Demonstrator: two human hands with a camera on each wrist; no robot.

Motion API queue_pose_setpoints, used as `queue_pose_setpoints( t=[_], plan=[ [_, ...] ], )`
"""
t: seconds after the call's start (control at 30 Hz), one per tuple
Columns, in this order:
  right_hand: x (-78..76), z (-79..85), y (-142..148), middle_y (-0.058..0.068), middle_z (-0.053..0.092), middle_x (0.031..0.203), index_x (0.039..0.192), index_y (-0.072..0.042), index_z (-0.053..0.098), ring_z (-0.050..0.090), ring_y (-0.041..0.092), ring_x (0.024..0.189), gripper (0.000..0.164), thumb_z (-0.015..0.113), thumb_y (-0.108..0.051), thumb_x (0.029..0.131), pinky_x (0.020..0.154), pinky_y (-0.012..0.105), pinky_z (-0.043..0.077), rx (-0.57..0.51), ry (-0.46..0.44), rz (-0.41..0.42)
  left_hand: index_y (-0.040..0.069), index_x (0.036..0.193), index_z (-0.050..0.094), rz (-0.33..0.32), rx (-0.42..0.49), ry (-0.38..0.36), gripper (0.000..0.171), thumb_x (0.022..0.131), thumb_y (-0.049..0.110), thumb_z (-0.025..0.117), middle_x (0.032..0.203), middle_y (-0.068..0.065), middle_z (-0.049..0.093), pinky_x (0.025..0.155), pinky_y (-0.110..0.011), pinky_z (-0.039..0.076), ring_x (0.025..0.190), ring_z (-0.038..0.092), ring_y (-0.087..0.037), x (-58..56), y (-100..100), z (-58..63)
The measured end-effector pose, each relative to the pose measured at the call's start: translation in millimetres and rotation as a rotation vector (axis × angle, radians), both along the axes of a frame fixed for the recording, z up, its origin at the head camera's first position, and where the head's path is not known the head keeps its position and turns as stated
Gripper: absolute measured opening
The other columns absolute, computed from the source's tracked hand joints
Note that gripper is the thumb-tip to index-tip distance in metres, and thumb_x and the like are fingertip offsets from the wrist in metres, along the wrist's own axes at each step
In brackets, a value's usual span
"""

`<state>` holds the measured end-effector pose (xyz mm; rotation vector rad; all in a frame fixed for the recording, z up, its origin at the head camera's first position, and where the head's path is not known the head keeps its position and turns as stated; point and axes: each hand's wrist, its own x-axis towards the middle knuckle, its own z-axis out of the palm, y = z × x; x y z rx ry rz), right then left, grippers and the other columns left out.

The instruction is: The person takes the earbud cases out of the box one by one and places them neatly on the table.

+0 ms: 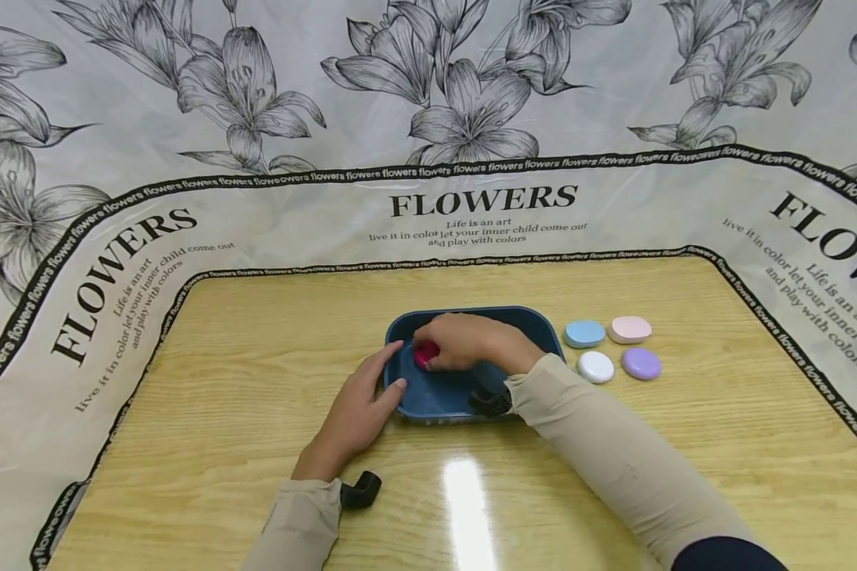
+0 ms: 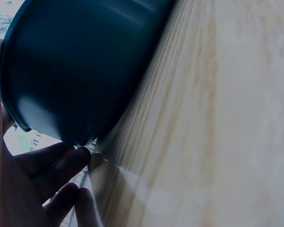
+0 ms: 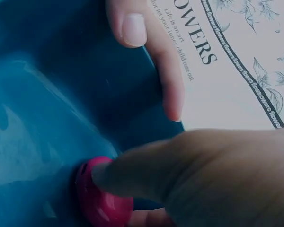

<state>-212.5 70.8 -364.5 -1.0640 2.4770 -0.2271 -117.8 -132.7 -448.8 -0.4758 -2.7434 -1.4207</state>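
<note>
A dark blue plastic basin [image 1: 436,396] stands on the table. My left hand [image 1: 357,408] holds it at the left end, thumb and a finger over the rim, with other fingers outside against the wall in the left wrist view. My right hand [image 1: 464,341] reaches inside near the left end and pinches a small, glossy, dark pink rounded case [image 1: 424,354]. In the right wrist view, the thumb lies on top of this case [image 3: 104,198], which has small dark slots in its edge; its far side is hidden by the hand.
Right of the basin lie a blue oval piece [image 1: 584,334], a pink oval one [image 1: 630,329], a white round one [image 1: 596,367] and a purple round one [image 1: 641,363]. A flower-printed cloth [image 1: 471,214] borders the wooden table [image 1: 257,357] at the back and sides.
</note>
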Motion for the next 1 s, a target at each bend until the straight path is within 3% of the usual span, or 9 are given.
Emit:
queue_pose_setpoints(
  t=[0.13, 0.37, 0.5, 0.7, 1.0],
  plan=[
    [0.8, -2.6, -2.6, 0.001, 0.064, 0.104, 0.124, -0.018, 0.067, 0.058, 0.016, 0.088, 0.029, 0.069, -0.019, 0.095, 0.080, 0.034, 0.051, 0.009, 0.018, 0.023, 0.034, 0.154, 0.039, -0.001, 0.005, 0.002, 0.053, 0.103, 0.032, 0.054, 0.152, 0.003, 0.043, 0.114, -0.048, 0.033, 0.141, 0.038, -0.018, 1.2, 0.4, -0.4],
    [3.5, -2.3, -3.4, 0.003, 0.062, 0.108, 0.131, -0.016, 0.064, 0.056, 0.018, 0.088, 0.039, 0.071, -0.024, 0.094, 0.078, 0.034, 0.050, 0.068, 0.026, -0.050, 0.034, 0.154, 0.039, -0.001, 0.014, 0.004, 0.053, 0.103, 0.029, 0.054, 0.152, 0.004, 0.043, 0.114, -0.047, 0.033, 0.141, 0.038, -0.018, -0.9, 2.2, -0.9],
    [3.8, -1.6, -4.0, 0.000, 0.060, 0.099, 0.123, -0.018, 0.063, 0.057, 0.017, 0.083, 0.034, 0.073, -0.028, 0.093, 0.073, 0.032, 0.049, 0.090, 0.044, -0.065, 0.035, 0.154, 0.039, 0.010, 0.004, -0.007, 0.053, 0.103, 0.032, 0.054, 0.152, 0.005, 0.043, 0.114, -0.047, 0.033, 0.141, 0.038, -0.017, -1.3, 0.8, 0.2],
    [3.3, -3.0, -5.6, -0.002, 0.060, 0.095, 0.123, -0.016, 0.059, 0.059, 0.016, 0.081, 0.039, 0.076, -0.031, 0.091, 0.073, 0.032, 0.049, 0.046, -0.014, -0.072, 0.033, 0.154, 0.040, 0.017, 0.009, 0.002, 0.053, 0.103, 0.032, 0.054, 0.152, 0.003, 0.043, 0.114, -0.047, 0.033, 0.140, 0.038, -0.018, -0.8, -1.6, 1.5],
    [2.6, -6.3, -0.1, -0.001, 0.060, 0.095, 0.124, -0.011, 0.060, 0.057, 0.016, 0.081, 0.036, 0.074, -0.021, 0.092, 0.070, 0.031, 0.048, -0.037, -0.069, -0.053, 0.034, 0.154, 0.040, 0.005, 0.019, 0.005, 0.053, 0.103, 0.034, 0.054, 0.152, 0.004, 0.043, 0.114, -0.048, 0.033, 0.140, 0.039, -0.019, -1.4, 0.0, 0.3]
  ],
)
